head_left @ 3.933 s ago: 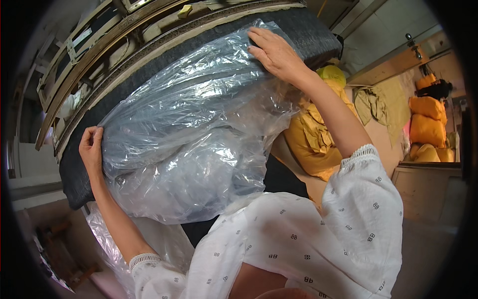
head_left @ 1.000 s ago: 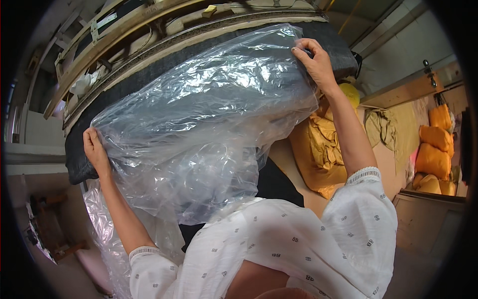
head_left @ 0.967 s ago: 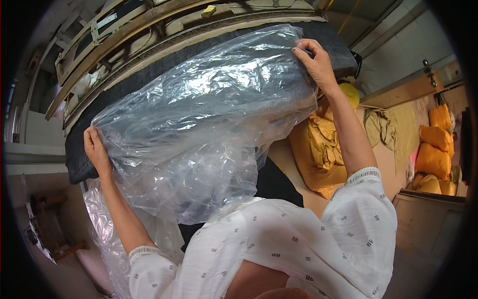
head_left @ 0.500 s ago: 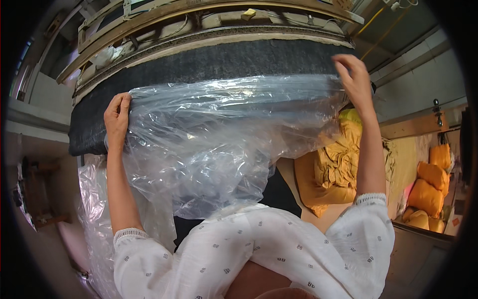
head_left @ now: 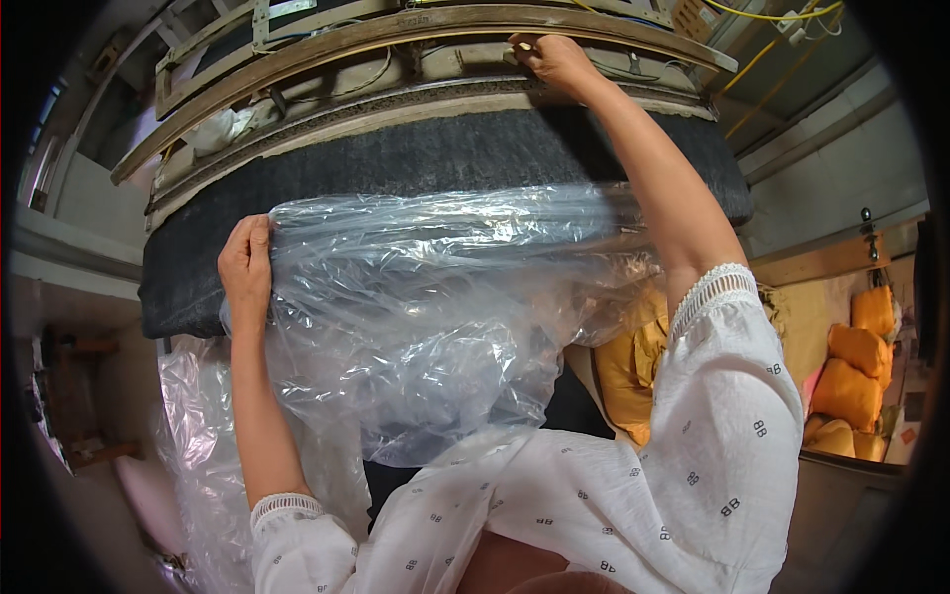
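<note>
A wide sheet of clear plastic film (head_left: 426, 297) lies across a dark, cloth-covered bed (head_left: 416, 163) and hangs down in crinkled folds over my lap. At the upper left corner of the film, my left hand (head_left: 247, 255) is closed with its fingers pressed on the edge. My right hand (head_left: 559, 64) reaches far out past the dark cloth to the ledge behind it. Its fingers are closed on a small yellowish block (head_left: 521, 49), mostly covered by the fingertips.
A long wooden bar (head_left: 327, 48) of a frame runs above the ledge at the back. Yellow and orange fabric (head_left: 628, 366) lies to the right, beside several orange bundles (head_left: 856, 361). More clear plastic (head_left: 193, 426) hangs at the left. A yellow cable (head_left: 757, 64) crosses the far right.
My right hand has moved from the film's right end leftward and away to the ledge, closing on the small block. My left hand stays at the film's corner.
</note>
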`<state>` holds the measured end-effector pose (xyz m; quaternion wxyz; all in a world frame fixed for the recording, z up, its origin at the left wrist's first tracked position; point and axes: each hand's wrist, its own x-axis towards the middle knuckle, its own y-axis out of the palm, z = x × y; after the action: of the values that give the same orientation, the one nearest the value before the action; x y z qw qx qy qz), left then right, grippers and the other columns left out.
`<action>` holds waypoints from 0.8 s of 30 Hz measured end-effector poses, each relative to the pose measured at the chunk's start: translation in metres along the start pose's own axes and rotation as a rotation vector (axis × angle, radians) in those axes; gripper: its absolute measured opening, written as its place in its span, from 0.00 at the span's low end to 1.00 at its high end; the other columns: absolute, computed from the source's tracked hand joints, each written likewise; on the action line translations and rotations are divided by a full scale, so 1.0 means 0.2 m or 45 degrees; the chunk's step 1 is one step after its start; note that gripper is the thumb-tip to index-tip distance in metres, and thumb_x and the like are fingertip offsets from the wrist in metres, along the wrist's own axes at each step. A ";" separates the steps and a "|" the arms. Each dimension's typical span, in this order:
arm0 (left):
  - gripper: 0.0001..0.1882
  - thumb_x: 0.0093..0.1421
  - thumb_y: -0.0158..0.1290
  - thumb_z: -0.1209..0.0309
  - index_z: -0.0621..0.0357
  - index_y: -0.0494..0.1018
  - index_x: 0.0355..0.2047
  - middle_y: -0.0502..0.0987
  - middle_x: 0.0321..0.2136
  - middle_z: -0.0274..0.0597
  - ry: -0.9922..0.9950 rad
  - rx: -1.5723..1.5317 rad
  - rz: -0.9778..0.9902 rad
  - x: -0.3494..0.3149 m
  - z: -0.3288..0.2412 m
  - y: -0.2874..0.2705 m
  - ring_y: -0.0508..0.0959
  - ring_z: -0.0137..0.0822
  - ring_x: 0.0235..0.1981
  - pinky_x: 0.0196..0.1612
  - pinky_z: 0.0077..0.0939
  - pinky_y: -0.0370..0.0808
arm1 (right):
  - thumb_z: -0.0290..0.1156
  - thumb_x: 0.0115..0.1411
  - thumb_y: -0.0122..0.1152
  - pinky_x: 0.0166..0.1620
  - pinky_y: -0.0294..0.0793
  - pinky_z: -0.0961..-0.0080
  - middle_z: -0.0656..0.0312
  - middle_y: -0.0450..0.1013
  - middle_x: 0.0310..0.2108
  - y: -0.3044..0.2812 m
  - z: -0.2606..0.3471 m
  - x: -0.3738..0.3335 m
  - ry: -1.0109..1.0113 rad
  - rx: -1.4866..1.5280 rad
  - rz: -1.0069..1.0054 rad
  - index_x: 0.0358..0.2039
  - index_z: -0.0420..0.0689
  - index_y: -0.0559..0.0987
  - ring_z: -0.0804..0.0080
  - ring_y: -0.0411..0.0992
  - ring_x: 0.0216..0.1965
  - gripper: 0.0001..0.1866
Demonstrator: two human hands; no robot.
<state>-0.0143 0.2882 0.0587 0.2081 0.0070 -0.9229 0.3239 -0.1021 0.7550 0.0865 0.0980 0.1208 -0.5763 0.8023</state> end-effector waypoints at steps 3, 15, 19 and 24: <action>0.13 0.63 0.45 0.67 0.67 0.72 0.32 0.71 0.24 0.36 -0.024 0.009 0.042 0.01 -0.04 -0.01 0.68 0.25 0.25 0.31 0.18 0.66 | 0.42 0.54 0.55 0.46 0.68 0.64 0.54 0.74 0.39 0.01 -0.05 0.03 -0.024 0.047 -0.037 0.46 0.56 0.75 0.55 0.71 0.43 0.18; 0.12 0.62 0.47 0.68 0.67 0.71 0.33 0.73 0.27 0.35 0.068 0.048 0.036 0.01 -0.06 0.00 0.70 0.24 0.31 0.37 0.16 0.67 | 0.45 0.52 0.60 0.41 0.68 0.70 0.55 0.75 0.34 0.03 -0.08 0.04 0.068 -0.023 -0.104 0.39 0.43 0.76 0.61 0.72 0.36 0.20; 0.11 0.62 0.47 0.68 0.67 0.71 0.33 0.73 0.27 0.35 0.056 0.056 0.044 0.01 -0.06 0.00 0.70 0.24 0.30 0.37 0.16 0.67 | 0.46 0.51 0.57 0.45 0.70 0.63 0.52 0.75 0.36 -0.02 -0.05 0.01 0.104 -0.031 0.059 0.37 0.48 0.79 0.56 0.72 0.42 0.18; 0.11 0.61 0.48 0.69 0.66 0.71 0.30 0.73 0.24 0.38 0.070 0.062 -0.018 0.00 -0.08 0.00 0.71 0.27 0.28 0.34 0.18 0.67 | 0.38 0.54 0.53 0.41 0.71 0.60 0.51 0.75 0.32 -0.05 0.02 -0.11 -0.114 -0.199 -0.149 0.35 0.46 0.79 0.52 0.72 0.37 0.12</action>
<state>-0.0088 0.2988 0.0705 0.2354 0.0096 -0.9087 0.3447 -0.0788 0.7548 0.0901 0.1278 0.1819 -0.6328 0.7417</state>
